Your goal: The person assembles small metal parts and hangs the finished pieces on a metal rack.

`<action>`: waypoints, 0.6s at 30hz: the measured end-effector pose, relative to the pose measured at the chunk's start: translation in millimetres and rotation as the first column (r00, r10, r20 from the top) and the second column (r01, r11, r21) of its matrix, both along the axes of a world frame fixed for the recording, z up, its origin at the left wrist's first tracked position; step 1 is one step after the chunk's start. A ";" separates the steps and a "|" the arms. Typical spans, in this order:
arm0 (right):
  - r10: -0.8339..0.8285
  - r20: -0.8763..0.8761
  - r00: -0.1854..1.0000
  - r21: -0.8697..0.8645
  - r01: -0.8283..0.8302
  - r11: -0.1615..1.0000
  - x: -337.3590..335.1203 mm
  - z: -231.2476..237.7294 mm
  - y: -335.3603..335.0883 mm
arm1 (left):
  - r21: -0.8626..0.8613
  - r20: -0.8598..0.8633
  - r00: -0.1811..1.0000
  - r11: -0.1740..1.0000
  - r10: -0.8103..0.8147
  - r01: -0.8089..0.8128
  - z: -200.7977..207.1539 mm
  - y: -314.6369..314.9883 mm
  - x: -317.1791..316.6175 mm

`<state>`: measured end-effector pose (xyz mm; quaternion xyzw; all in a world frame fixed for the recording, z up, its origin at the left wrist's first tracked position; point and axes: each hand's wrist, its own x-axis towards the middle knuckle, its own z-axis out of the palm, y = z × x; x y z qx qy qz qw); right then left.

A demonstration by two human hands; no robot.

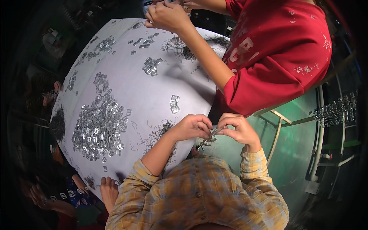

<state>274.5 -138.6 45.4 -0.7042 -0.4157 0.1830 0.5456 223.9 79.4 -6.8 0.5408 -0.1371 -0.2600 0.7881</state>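
Observation:
My left hand [190, 127] and my right hand [240, 130] meet in front of my chest, just off the table's near right edge. Both are closed, with thumbs and fingertips pinched at a small cluster of shiny metal buckles [207, 143]. Some of these dangle below the left fingertips; another piece lies between the two hands. How they are joined is too small to tell. Beside my left forearm, thin bent wire hooks [161, 132] lie tangled on the white table [143, 92]. A few loose buckles [174, 104] rest beyond my left hand.
A big heap of buckles [99, 128] covers the table's left part, with smaller piles farther off. Dark wire hooks [58, 124] are bunched at the left edge. A person in a red shirt [276, 57] works close by at right. Strung buckles [337, 111] hang from a rack.

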 end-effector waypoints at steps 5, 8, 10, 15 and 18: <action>-0.087 -0.001 0.996 -0.048 0.087 0.995 -9.2 -0.7 -6.3 | 0.636 0.319 0.911 0.653 0.263 -0.411 -31.7 9.3 63.2; -0.150 0.042 0.988 -0.083 0.153 0.985 -13.6 -1.7 -8.4 | 0.687 0.723 0.679 0.220 -0.124 -0.692 -62.2 6.4 106.6; -0.175 0.079 0.981 -0.077 0.181 0.980 -16.1 -2.9 -8.2 | 0.619 0.784 0.594 0.169 -0.177 -0.767 -77.0 -5.8 126.9; -0.277 0.064 0.959 -0.100 0.282 0.954 -21.0 -12.6 -14.6 | 0.676 0.710 0.607 0.100 -0.357 -0.730 -81.5 -8.1 147.0; -0.302 0.059 0.952 -0.106 0.307 0.946 -20.5 -17.3 -18.3 | 0.630 0.766 0.530 0.267 -0.363 -0.729 -90.2 9.3 126.4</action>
